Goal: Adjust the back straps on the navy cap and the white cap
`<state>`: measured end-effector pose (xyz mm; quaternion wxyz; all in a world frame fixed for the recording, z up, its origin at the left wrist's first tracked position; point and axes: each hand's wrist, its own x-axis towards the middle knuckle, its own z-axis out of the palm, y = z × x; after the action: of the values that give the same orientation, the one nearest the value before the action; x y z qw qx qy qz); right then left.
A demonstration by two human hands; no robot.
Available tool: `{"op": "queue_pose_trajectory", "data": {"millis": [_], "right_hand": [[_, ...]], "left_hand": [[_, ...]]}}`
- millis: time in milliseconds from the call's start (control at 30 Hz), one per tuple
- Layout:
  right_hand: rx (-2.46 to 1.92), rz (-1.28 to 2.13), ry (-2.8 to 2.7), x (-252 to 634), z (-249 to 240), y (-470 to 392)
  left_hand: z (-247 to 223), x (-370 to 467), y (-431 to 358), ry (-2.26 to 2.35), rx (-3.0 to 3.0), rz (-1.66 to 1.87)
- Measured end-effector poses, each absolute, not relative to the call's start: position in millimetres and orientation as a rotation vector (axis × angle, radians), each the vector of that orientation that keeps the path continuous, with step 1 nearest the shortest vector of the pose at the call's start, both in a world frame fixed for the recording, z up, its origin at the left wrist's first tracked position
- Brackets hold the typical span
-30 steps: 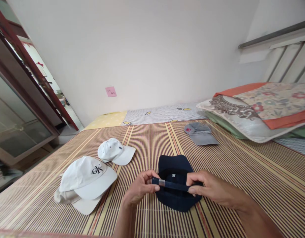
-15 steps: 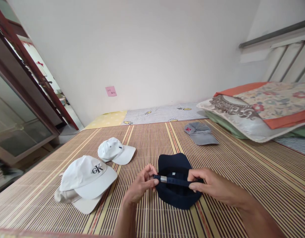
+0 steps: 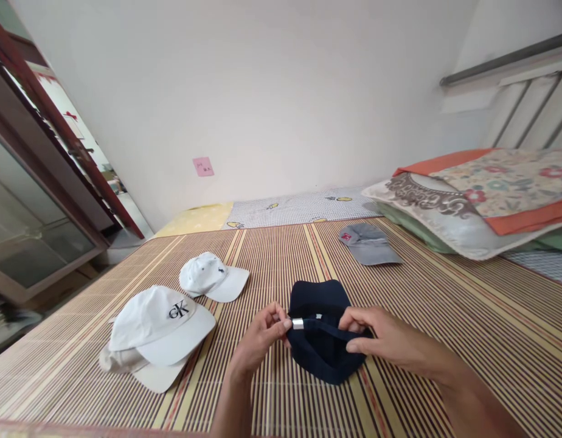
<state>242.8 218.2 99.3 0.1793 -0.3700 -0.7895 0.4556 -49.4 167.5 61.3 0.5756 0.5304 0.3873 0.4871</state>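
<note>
A dark navy cap (image 3: 329,362) lies with its opening up on the striped bamboo mat, its brim pointing away from me. Across its back runs a strap (image 3: 327,329) with a silver metal buckle (image 3: 298,323) near the left end. My left hand (image 3: 265,331) pinches the strap end beside the buckle between thumb and fingers. On the right side, my right hand (image 3: 374,331) grips the strap, with its fingertips partly inside the cap.
White cap with black letters (image 3: 160,319) rests over a beige cap (image 3: 160,377) at left. A smaller white cap (image 3: 212,277) sits behind them. A grey cap (image 3: 368,243) is at back right, near stacked pillows (image 3: 513,188). The mat (image 3: 263,261) reaches toward the wall.
The buckle end of the strap has shifted slightly left and up. The strap now bends down toward my right hand, whose thumb and fingers have moved slightly left.
</note>
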Motion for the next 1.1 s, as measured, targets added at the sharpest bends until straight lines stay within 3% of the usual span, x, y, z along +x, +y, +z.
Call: {"op": "queue_pose_trajectory", "data": {"millis": [600, 833, 1100], "right_hand": [[-0.976, 1.226, -2.151, 258, 116, 217], [-0.938, 1.448, -2.185, 249, 106, 216], [-0.952, 1.373, -2.180, 251, 103, 218]], "left_hand": [[63, -50, 168, 0.909, 1.229, 1.188], [63, -53, 167, 0.906, 1.282, 1.127], [62, -63, 164, 0.826, 1.243, 1.035]]}}
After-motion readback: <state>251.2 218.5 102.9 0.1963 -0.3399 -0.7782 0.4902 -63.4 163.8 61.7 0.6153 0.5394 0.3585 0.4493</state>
